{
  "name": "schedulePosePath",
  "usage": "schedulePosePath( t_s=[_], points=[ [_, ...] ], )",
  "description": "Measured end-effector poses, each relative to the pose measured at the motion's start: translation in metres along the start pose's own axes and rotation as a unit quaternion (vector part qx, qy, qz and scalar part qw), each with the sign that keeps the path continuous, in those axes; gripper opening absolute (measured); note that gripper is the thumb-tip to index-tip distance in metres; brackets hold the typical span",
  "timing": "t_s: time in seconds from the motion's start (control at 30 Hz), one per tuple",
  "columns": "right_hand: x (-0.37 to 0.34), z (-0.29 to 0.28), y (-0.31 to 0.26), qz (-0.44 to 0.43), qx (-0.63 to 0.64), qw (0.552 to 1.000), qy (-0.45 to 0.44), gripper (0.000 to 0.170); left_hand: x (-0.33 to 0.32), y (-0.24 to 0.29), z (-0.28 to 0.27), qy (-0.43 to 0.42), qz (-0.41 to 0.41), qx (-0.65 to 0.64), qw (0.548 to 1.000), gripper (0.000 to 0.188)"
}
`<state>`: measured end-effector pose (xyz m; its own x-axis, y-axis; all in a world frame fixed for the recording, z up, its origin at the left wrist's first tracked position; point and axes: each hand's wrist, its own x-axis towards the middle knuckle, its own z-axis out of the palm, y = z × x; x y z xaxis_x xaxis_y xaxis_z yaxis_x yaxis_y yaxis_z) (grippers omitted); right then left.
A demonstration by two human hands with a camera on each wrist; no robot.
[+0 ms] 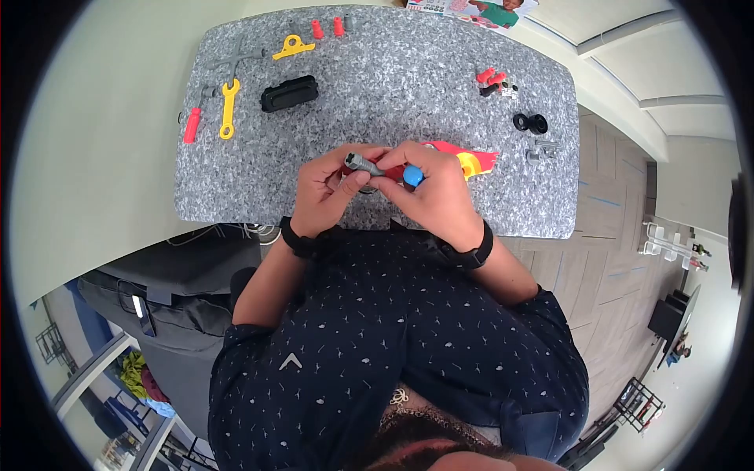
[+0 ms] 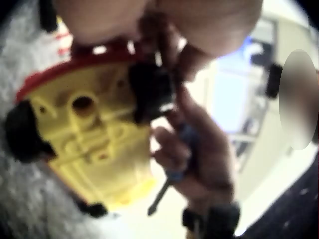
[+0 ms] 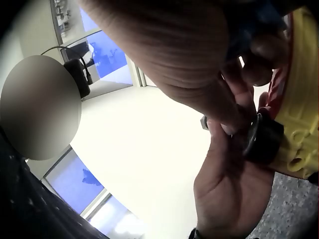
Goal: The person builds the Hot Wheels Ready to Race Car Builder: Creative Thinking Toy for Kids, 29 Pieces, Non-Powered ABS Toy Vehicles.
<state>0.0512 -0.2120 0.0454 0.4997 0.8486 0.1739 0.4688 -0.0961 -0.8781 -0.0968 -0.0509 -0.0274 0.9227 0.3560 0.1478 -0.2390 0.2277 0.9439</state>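
A toy car with a red body (image 1: pixel 459 149) and yellow underside (image 2: pixel 107 144) is up between both hands, tilted, its black wheel (image 3: pixel 264 139) beside the fingers. My left hand (image 1: pixel 320 192) grips the car's near end, its thumb against a ridged grey bolt (image 1: pixel 360 162). The fingertips of my right hand (image 1: pixel 440 188) meet the bolt's inner end. Tucked in the right palm is a screwdriver with a blue handle (image 1: pixel 413 175); its dark shaft (image 2: pixel 160 198) sticks out below in the left wrist view. The fingers hide where the bolt meets the wheel.
On the speckled grey table (image 1: pixel 393 78) lie a yellow wrench (image 1: pixel 228 110), a red-handled tool (image 1: pixel 192 125), a grey cross-shaped wrench (image 1: pixel 236 59), a yellow part (image 1: pixel 294 48) and a black part (image 1: pixel 289 94). Black wheels (image 1: pixel 530 123) and grey parts (image 1: pixel 542 152) lie rightward.
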Motion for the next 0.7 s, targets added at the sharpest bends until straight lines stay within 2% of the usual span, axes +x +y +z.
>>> schedulePosePath(
  t_s=[0.07, 0.17, 0.23, 0.27, 0.33, 0.4, 0.47, 0.5, 0.57, 0.7],
  points=[
    [0.001, -0.003, 0.002, -0.008, 0.020, 1.000, -0.002, 0.019, 0.000, 0.000, 0.001, 0.003, 0.011, -0.023, 1.000, 0.034],
    [0.002, -0.011, 0.007, 0.009, 0.071, 0.997, 0.027, 0.017, -0.003, 0.006, -0.001, 0.004, 0.019, 0.025, 1.000, 0.033],
    [0.004, -0.021, 0.003, 0.050, 0.076, 0.995, 0.044, 0.015, 0.004, 0.015, -0.003, -0.039, 0.053, 0.154, 0.986, 0.030],
    [0.004, -0.024, 0.000, 0.055, 0.121, 0.990, 0.053, 0.014, 0.006, 0.017, -0.005, -0.061, 0.069, 0.217, 0.972, 0.029],
    [0.002, -0.030, -0.008, 0.066, 0.210, 0.973, 0.072, 0.012, 0.008, 0.016, -0.006, -0.061, 0.085, 0.242, 0.965, 0.028],
    [0.001, -0.033, -0.011, -0.016, 0.303, 0.952, 0.050, 0.024, 0.008, 0.021, -0.007, -0.066, 0.077, 0.265, 0.959, 0.028],
    [0.004, -0.031, -0.016, -0.100, 0.412, 0.905, 0.039, 0.031, 0.008, 0.031, -0.006, -0.073, 0.044, 0.286, 0.955, 0.028],
    [0.007, -0.029, -0.017, -0.140, 0.394, 0.907, 0.050, 0.035, 0.008, 0.030, -0.007, -0.079, 0.069, 0.299, 0.949, 0.029],
    [0.019, -0.026, -0.024, -0.186, 0.411, 0.892, 0.033, 0.032, 0.009, 0.027, -0.009, -0.091, 0.119, 0.324, 0.934, 0.032],
    [0.031, -0.012, -0.031, -0.209, 0.446, 0.870, -0.002, 0.027, 0.006, 0.037, -0.004, -0.082, 0.088, 0.335, 0.935, 0.035]
  ],
)
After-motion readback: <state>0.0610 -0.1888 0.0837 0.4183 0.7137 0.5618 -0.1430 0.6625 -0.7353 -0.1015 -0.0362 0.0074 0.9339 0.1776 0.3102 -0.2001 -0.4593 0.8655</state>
